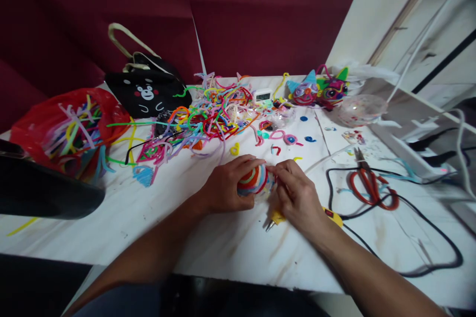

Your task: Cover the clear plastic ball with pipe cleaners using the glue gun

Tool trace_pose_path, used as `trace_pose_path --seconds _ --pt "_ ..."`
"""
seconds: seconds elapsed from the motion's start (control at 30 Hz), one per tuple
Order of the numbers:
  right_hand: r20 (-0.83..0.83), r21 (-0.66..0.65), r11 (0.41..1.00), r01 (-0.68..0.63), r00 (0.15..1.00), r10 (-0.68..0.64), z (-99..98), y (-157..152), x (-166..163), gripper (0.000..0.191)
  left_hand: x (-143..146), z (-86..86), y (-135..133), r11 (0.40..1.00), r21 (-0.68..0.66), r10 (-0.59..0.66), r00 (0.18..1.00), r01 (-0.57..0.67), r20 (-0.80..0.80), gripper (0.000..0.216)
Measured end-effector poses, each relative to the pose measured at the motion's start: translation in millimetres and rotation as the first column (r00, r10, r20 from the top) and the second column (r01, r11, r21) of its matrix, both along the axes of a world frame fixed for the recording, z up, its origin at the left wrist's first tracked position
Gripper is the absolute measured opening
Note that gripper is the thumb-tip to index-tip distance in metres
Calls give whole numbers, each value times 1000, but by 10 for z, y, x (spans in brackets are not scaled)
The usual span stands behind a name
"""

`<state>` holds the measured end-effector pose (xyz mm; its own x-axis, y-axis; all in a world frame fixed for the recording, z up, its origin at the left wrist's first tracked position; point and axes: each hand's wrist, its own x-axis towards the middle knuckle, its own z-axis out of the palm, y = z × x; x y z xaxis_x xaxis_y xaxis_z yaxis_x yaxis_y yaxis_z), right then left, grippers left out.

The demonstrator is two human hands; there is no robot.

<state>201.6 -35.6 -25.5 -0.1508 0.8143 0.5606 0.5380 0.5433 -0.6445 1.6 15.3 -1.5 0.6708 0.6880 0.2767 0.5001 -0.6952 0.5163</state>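
Observation:
My left hand is wrapped round a ball covered in curved rows of pipe cleaner, in orange, red, white and blue. A clear, uncovered part of the ball shows at its lower right. At the ball's right edge, my right hand has its thumb and index finger pinched together. Whatever lies between those fingertips is hidden. Under the right hand a yellow glue gun rests on the table, its metal nozzle towards me and its middle covered by the hand.
Behind the hands lies a heap of pipe cleaners. A red bag of them stands left, beside a black tote bag. Two decorated balls and a clear shell sit back right. Red-handled pliers and a black cord lie right.

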Motion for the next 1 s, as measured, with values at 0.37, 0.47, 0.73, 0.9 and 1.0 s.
trace_pose_path --seconds 0.37,0.47,0.73,0.9,1.0 --pt "-189 -171 985 -15 982 -18 83 68 58 17 -21 -7 19 999 15 -33 999 33 -16 75" --pt "-206 -216 976 1 977 -47 68 78 66 18 -31 -34 26 999 27 -44 999 45 -8 77" --pt "-442 -476 878 -53 877 -187 79 98 82 43 -53 -42 13 996 56 -79 995 76 54 79" --pt "-711 -618 669 -413 657 -252 207 72 69 57 -58 -47 23 993 71 -103 989 96 109 79" --pt "-799 -581 576 -575 537 -270 257 47 68 62 -59 -49 32 990 55 -133 982 127 131 80"
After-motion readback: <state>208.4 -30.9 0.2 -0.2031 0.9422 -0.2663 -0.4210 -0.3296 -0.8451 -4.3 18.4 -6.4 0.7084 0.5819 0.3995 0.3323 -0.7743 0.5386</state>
